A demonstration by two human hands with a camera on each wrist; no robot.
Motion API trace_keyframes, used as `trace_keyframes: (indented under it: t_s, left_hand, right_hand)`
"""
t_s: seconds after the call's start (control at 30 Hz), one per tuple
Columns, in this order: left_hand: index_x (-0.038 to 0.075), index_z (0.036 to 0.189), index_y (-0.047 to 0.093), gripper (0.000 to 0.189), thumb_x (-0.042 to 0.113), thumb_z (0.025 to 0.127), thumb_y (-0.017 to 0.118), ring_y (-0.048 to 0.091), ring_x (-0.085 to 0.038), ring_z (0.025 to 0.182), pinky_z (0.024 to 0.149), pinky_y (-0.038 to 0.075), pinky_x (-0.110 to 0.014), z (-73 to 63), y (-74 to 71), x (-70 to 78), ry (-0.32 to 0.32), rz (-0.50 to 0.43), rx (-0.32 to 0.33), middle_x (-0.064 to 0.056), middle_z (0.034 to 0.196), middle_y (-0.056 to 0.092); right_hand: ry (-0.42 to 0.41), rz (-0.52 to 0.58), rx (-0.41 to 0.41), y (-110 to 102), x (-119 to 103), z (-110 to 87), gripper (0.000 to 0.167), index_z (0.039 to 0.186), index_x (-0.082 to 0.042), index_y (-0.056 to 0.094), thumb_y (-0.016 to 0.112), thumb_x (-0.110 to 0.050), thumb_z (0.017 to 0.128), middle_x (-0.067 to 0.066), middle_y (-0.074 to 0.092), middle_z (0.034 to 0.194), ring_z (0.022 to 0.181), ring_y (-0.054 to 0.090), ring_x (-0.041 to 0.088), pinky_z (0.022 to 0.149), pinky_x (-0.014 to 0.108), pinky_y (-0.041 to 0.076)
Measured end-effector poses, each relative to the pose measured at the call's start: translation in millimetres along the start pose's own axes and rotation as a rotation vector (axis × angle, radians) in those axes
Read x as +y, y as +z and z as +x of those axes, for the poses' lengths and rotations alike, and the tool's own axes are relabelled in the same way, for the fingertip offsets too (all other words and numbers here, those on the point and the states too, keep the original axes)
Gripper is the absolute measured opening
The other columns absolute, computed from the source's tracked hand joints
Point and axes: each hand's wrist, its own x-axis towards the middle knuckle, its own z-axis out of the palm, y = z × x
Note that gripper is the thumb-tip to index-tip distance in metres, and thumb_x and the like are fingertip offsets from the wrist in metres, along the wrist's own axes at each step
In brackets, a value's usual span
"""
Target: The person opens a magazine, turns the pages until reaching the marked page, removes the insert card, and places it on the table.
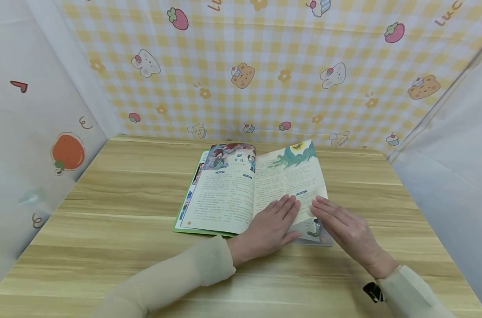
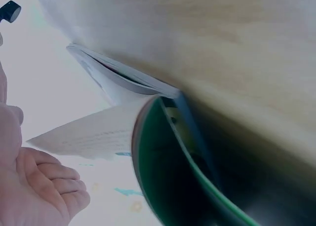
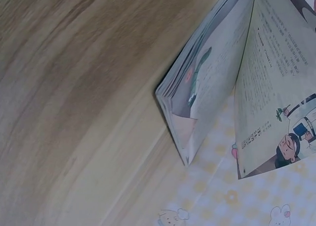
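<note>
An open magazine (image 1: 225, 190) with a green cover edge lies on the table in the head view. My left hand (image 1: 270, 223) rests palm down on its right-hand page (image 1: 280, 176), fingers straight. That page is partly lifted, and part of a sheet (image 1: 314, 227) shows beneath. My right hand (image 1: 346, 232) is at the page's lower right corner, its long fingers together and touching the paper; the thumb is hidden. In the left wrist view, a hand (image 2: 44, 186) appears near the raised page (image 2: 98, 132); I cannot tell which. The right wrist view shows the lifted page (image 3: 271, 87) but no hand.
The magazine lies near the back of the wood-grain table (image 1: 117, 194). Behind it hangs a yellow checked cloth (image 1: 264, 48) with cartoon prints. White sheets stand at both sides. A small black device (image 1: 373, 292) is at the right sleeve.
</note>
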Motion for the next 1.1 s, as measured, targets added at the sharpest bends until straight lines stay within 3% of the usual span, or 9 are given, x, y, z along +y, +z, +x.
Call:
trace_keyframes:
  t_s: [0.2,0.43,0.7,0.9,1.0,1.1]
  left_hand:
    - [0.007,0.148,0.029,0.056,0.039,0.101,0.034,0.024,-0.019,0.142,0.114,0.024,-0.03,5.8,-1.5,4.6,-0.008,0.07,0.055,-0.006,0.153,0.03]
    - [0.006,0.147,0.03,0.054,0.033,0.101,0.039,0.027,-0.019,0.141,0.114,0.025,-0.03,7.8,-3.2,2.3,-0.014,0.062,0.116,-0.007,0.152,0.032]
    - [0.004,0.148,0.027,0.051,0.022,0.101,0.038,0.026,-0.021,0.141,0.114,0.025,-0.031,8.6,-9.1,-5.5,-0.046,0.028,0.102,-0.009,0.152,0.03]
    - [0.002,0.148,0.022,0.052,0.011,0.1,0.038,0.025,-0.022,0.142,0.114,0.024,-0.032,6.9,-9.0,-16.4,-0.08,-0.023,0.078,-0.011,0.153,0.027]
    - [0.001,0.149,0.019,0.053,0.008,0.1,0.037,0.023,-0.023,0.142,0.114,0.024,-0.034,5.3,-7.9,-21.1,-0.096,-0.051,0.055,-0.012,0.154,0.026]
    - [0.001,0.149,0.017,0.054,0.006,0.099,0.037,0.023,-0.024,0.143,0.114,0.023,-0.034,3.6,-6.9,-24.9,-0.111,-0.063,0.034,-0.012,0.155,0.023]
  right_hand:
    - [-0.02,0.009,0.034,0,-2,6.4,0.033,0.1,0.002,0.072,0.045,-0.017,0.1,0.016,0.071,0.1,0.111,0.062,0.017,0.103,0.018,0.037]
    - [-0.021,0.013,0.045,0,-3,9.6,0.033,0.098,0.003,0.072,0.046,-0.017,0.1,0.016,0.071,0.099,0.107,0.064,0.019,0.102,0.019,0.038]
    - [0.0,0.035,0.051,0,-5,13.5,0.032,0.101,0.005,0.07,0.045,-0.016,0.1,0.019,0.07,0.102,0.112,0.061,0.02,0.102,0.019,0.038]
    - [0.073,0.084,0.058,0,-3,10.7,0.033,0.106,0.007,0.066,0.046,-0.018,0.1,0.023,0.066,0.108,0.119,0.056,0.023,0.103,0.022,0.038]
    - [0.113,0.104,0.004,2,1,1.2,0.036,0.11,0.005,0.066,0.045,-0.023,0.1,0.02,0.066,0.111,0.119,0.056,0.021,0.104,0.02,0.037]
    - [0.163,0.123,-0.118,5,6,-11.3,0.04,0.116,0.0,0.065,0.043,-0.03,0.1,0.017,0.066,0.114,0.116,0.059,0.022,0.105,0.017,0.034]
